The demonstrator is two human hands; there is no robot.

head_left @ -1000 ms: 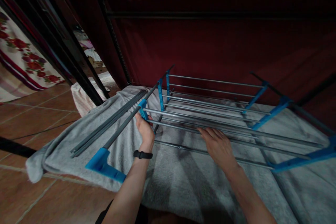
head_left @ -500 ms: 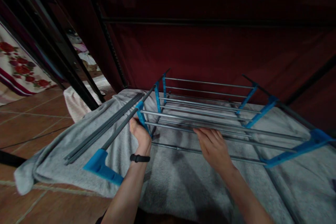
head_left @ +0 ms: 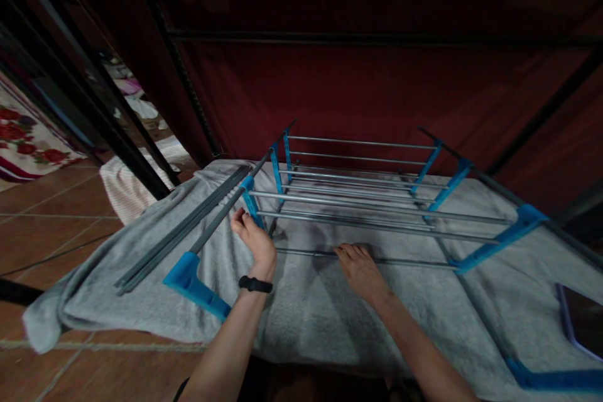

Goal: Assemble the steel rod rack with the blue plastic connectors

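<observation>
Head view, grey towel (head_left: 306, 314) on terracotta tiles (head_left: 51, 232), maroon fabric wall (head_left: 358, 88)

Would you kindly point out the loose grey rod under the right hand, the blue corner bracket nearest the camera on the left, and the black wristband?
loose grey rod (head_left: 414, 262): head view, bare stretch of its shaft.
blue corner bracket (head_left: 184, 275): head view, flat upper face.
black wristband (head_left: 255, 284): head view, band's top.

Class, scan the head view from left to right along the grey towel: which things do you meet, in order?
Loose grey rods → blue corner foot → left hand → right hand → blue side bracket.
</observation>
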